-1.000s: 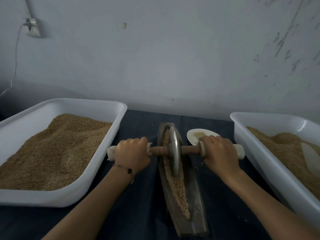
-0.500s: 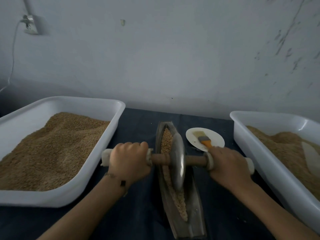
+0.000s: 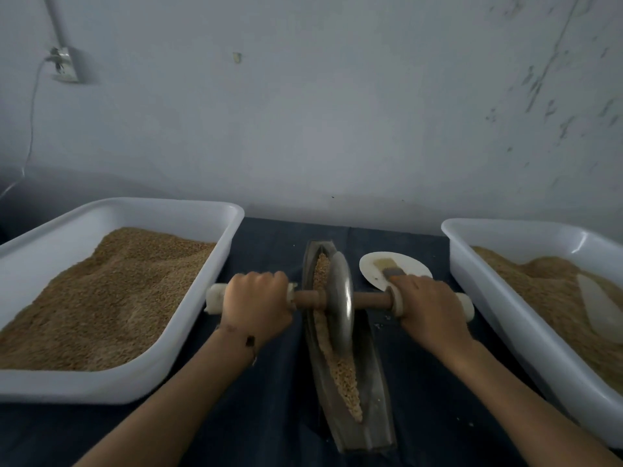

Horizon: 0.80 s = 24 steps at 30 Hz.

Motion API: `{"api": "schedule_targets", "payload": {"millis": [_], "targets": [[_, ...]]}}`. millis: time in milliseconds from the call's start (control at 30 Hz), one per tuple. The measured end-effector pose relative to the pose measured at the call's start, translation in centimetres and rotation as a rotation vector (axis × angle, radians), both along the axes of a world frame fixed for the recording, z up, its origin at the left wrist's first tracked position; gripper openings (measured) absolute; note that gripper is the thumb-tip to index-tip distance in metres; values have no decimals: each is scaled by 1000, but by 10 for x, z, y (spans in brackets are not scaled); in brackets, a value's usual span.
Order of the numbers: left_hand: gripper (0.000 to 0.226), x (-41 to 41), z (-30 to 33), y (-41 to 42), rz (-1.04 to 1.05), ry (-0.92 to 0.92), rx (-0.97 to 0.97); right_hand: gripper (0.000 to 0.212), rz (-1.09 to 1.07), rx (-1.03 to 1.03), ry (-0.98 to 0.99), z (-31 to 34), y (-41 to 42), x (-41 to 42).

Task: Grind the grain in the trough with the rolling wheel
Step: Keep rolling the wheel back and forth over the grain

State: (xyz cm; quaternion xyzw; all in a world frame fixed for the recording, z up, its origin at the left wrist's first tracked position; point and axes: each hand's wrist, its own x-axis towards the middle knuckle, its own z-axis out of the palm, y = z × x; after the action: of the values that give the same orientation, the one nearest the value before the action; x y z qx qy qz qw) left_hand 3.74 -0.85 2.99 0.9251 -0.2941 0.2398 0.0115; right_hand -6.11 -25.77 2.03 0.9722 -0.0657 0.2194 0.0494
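A long dark metal trough (image 3: 377, 412) lies on the dark cloth, running away from me. Tan grain (image 3: 344, 372) fills its groove, crushed along the left side. A metal rolling wheel (image 3: 341, 301) stands on edge in the far half of the trough, on a wooden axle (image 3: 371, 299) with white end grips. My left hand (image 3: 256, 301) grips the left handle. My right hand (image 3: 428, 308) grips the right handle. Both hands sit level, one on each side of the trough.
A white tub (image 3: 188, 332) heaped with grain stands at the left. Another white tub (image 3: 505, 318) with grain and a pale scoop (image 3: 603, 311) stands at the right. A small white plate (image 3: 374, 264) with a brush (image 3: 391, 268) lies behind my right hand. A wall rises close behind.
The wheel rolled toward me along the trough, then back away to the far half. Both hands kept their grip on the handles throughout.
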Motion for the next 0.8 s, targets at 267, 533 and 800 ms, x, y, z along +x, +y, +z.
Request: {"api": "schedule_targets", "payload": {"millis": [267, 533, 800], "targets": [[39, -58, 1, 32, -223, -74, -94, 42, 196, -31, -174, 3, 2, -66], [24, 10, 3, 3, 9, 103, 53, 19, -43, -31, 66, -3, -11, 9], [14, 41, -7, -4, 87, 234, -48, 15, -50, -136, -2, 16, -6, 51]]}}
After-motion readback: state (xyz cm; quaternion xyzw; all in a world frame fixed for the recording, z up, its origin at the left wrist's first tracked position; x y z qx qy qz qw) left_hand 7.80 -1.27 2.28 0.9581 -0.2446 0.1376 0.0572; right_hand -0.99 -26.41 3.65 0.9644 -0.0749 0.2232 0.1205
